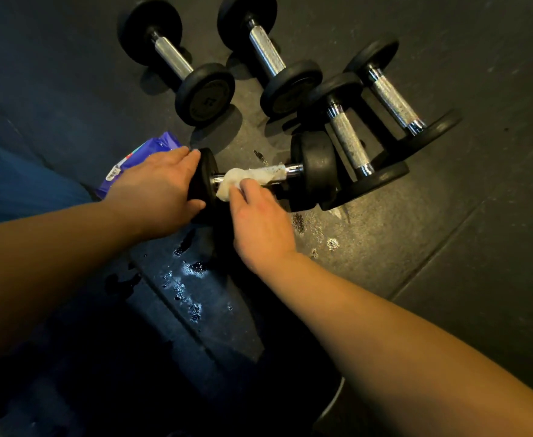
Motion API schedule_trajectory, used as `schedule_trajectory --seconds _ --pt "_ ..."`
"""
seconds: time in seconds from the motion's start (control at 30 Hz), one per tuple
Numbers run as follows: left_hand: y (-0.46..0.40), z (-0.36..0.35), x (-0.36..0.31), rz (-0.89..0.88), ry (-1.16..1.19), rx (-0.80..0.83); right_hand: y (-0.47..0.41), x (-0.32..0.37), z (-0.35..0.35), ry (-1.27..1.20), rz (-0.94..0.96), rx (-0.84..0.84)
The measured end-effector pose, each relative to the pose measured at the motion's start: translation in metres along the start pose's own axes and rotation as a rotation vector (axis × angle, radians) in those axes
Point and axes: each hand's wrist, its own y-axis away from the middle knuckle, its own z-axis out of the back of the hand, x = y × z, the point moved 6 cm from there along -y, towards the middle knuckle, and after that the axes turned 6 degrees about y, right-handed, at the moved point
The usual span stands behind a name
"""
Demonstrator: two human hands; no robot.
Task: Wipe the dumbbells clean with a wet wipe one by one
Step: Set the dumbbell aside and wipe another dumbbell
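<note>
On the dark rubber floor [448,247], the left hand [161,187] curls its fingers over the left black round plate of a chrome-handled dumbbell [317,171]. The right hand [258,222] pinches a crumpled white wet wipe [243,179] against the handle. A purple wipe packet [132,162] lies just beyond the left hand.

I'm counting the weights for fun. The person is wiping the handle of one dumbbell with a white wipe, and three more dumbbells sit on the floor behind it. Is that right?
Not quite: the head view shows four more dumbbells behind, not three. The rest holds. The right hand presses the white wipe on the handle of the dumbbell, and the left hand grips its end.
</note>
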Motion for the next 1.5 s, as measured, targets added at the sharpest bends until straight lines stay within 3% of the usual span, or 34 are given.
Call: schedule_trajectory --seconds 0.13,0.27,0.37,0.6,0.77,1.0,1.5 --pt "-0.014 0.001 0.002 0.035 -0.025 0.130 -0.006 0.001 -0.004 -0.027 0.030 0.010" --pt "-0.023 0.008 0.001 0.038 -0.031 0.176 -0.007 -0.029 0.001 -0.047 -0.192 -0.104" --pt "-0.029 0.009 0.001 0.056 0.001 0.214 -0.006 -0.036 0.001 -0.077 -0.309 -0.094" --pt "-0.035 0.010 -0.001 0.057 0.035 0.179 -0.012 -0.017 0.003 -0.135 -0.162 -0.013" --pt "-0.032 0.009 -0.003 0.060 0.033 0.185 -0.008 -0.030 0.011 -0.264 -0.395 -0.177" --pt "-0.031 0.011 -0.003 0.065 0.040 0.205 -0.012 -0.030 0.006 -0.286 -0.461 -0.066" --pt "-0.026 0.006 -0.003 0.089 0.009 0.219 0.000 -0.035 -0.003 -0.821 -0.730 -0.026"
